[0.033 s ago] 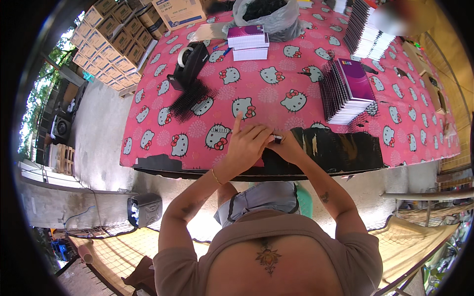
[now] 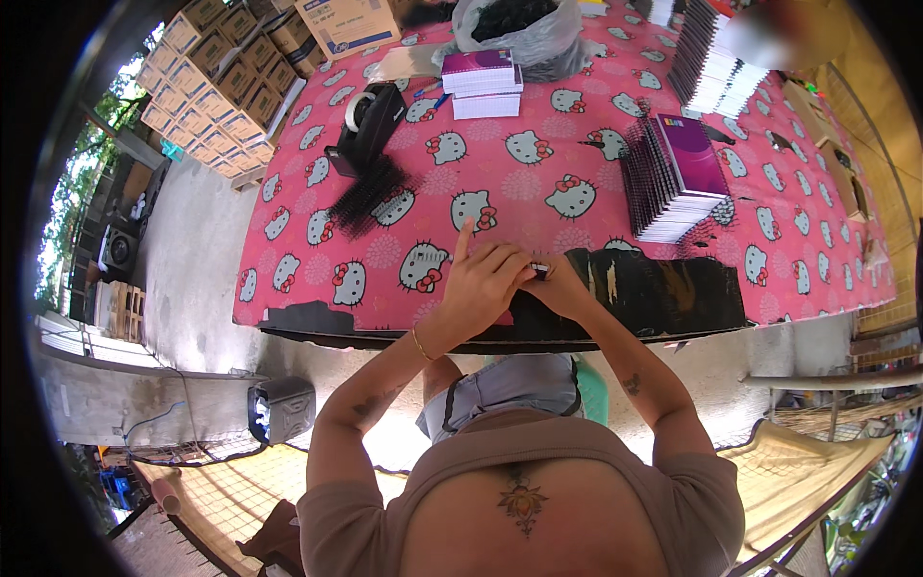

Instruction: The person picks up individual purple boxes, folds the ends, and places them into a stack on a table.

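Close to the table's front edge, both my hands are closed around a slim spiral-bound notebook [image 2: 433, 257], seen edge-on and mostly hidden. Its pale, ringed edge pokes out beside my left hand [image 2: 486, 277], whose index finger stretches forward while the other fingers curl over the top. My right hand [image 2: 562, 291] pinches the other end, where a small dark and white bit shows between the fingers. A stack of purple-covered spiral notebooks [image 2: 694, 159] stands to the right. Loose black binding coils [image 2: 370, 199] lie in a heap to the left.
A black tape dispenser [image 2: 367, 133] sits at the left. Toward the back are small purple-and-white book blocks [image 2: 486, 104], pens and a grey plastic bag [image 2: 553, 58] of black material. Another tall notebook stack [image 2: 707, 62] is at the far right. Cartons [image 2: 207, 87] are piled beyond the table.
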Available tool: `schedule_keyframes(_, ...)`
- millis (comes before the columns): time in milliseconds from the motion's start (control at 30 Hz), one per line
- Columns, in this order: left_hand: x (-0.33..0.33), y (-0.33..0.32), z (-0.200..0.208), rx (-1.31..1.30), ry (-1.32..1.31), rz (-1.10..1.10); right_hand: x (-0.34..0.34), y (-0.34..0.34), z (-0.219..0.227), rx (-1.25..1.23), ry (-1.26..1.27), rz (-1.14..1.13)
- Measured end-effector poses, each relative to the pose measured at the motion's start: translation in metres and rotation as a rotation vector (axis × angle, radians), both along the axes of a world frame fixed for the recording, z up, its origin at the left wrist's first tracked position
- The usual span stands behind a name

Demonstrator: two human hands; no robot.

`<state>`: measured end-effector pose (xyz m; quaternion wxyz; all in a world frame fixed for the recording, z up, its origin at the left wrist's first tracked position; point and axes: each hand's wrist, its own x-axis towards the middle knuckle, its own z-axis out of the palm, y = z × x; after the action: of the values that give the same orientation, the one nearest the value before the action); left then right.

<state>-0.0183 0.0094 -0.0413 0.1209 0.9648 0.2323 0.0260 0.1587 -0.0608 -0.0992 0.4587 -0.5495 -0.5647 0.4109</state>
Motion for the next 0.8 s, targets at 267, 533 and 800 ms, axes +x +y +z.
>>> schedule_keyframes(267,0.006,-0.039,-0.024,0.324,-0.422,0.086,0.003,0.006,-0.022,0.126,-0.002,0.013)
schedule_keyframes(533,0.014,-0.011,-0.014,0.195,-0.585,-0.008,0.006,-0.006,0.016,0.199,-0.119,-0.003)
schedule_keyframes(800,0.010,-0.007,-0.011,0.168,-0.573,0.029,0.051,-0.016,0.043,0.071,-0.112,-0.003)
